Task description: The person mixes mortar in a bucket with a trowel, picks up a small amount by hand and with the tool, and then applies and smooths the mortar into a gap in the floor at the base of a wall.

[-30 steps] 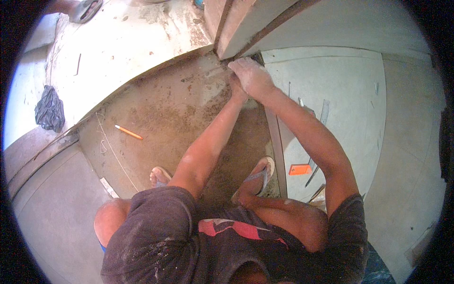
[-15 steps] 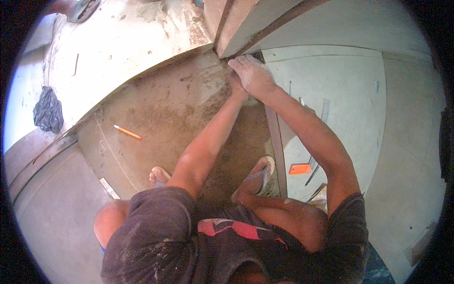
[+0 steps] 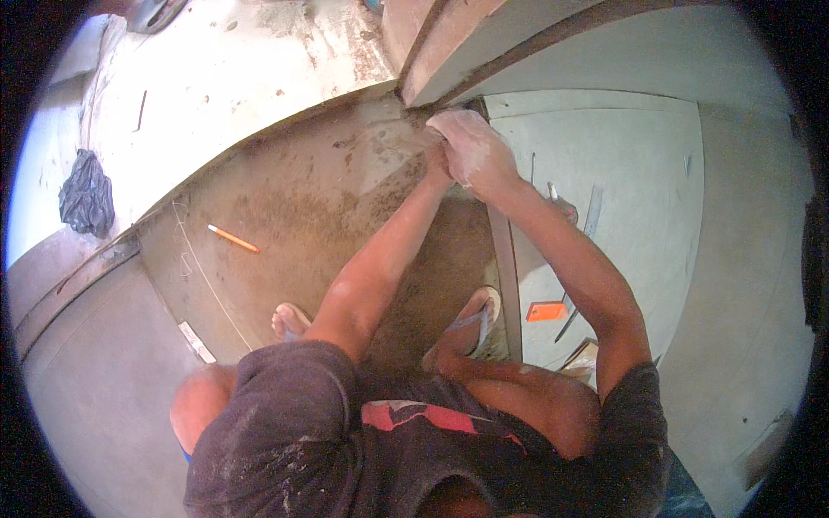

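My right hand (image 3: 480, 154), coated in pale dust, is curled at the far side of the brown floor patch (image 3: 302, 198), near the foot of a post (image 3: 449, 52). Close against it, partly underneath, is my left hand (image 3: 438, 158); its fingers are hidden. Whatever lies between the two hands does not show. To the right of my right forearm, a metal ruler (image 3: 593, 210) lies on a pale board (image 3: 639, 190). An orange rectangular piece (image 3: 546, 311) and a thin dark rod (image 3: 568, 324) rest lower on that board.
An orange pencil-like stick (image 3: 233, 239) lies on the brown patch, with a pale string (image 3: 207, 281) left of it. A black plastic bag (image 3: 86, 197) sits on the bright slab at left. A white strip (image 3: 197, 343) lies near my sandalled feet. Part of another person's foot (image 3: 155, 13) shows top left.
My right hand has drawn slightly nearer and rightward; its fingers, stretched flat before, are now curled. My left hand stays almost in place beneath it. The view has shifted slightly.
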The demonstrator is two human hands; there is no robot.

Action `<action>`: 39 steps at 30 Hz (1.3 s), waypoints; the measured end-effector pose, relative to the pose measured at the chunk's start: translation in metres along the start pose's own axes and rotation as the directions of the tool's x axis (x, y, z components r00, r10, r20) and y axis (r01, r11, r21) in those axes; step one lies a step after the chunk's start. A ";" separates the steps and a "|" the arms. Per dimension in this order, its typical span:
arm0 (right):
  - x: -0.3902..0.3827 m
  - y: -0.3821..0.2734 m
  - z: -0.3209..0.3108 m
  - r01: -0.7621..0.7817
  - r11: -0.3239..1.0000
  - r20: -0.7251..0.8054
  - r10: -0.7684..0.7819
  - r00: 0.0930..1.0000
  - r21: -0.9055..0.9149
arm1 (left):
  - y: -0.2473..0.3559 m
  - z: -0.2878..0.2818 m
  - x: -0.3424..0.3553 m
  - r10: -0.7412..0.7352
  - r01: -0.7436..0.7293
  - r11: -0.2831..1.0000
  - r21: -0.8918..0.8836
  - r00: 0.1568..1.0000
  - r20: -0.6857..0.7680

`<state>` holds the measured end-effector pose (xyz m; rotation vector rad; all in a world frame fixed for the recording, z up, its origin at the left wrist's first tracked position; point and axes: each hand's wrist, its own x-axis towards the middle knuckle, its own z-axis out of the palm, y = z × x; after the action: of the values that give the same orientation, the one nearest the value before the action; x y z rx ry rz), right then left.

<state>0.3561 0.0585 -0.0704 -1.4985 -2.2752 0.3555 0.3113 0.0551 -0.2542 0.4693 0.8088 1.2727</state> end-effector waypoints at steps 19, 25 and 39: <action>-0.111 0.002 -0.093 -0.714 0.643 0.019 0.739 0.673 0.277 | 0.073 0.037 0.000 0.259 -0.274 0.600 0.752 0.955 0.141; -0.100 -0.008 -0.096 -0.737 0.624 0.034 0.756 0.653 0.261 | 0.077 0.037 -0.003 0.173 -0.228 0.576 0.786 0.973 0.155; -0.102 0.006 -0.082 -0.616 0.696 -0.035 0.673 0.739 0.368 | 0.067 0.033 -0.008 0.274 -0.348 0.489 0.800 0.932 0.238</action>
<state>0.4338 -0.0332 -0.0187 -2.0072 -1.3824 0.7388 0.2920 0.0685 -0.1826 1.5111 1.2996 1.1039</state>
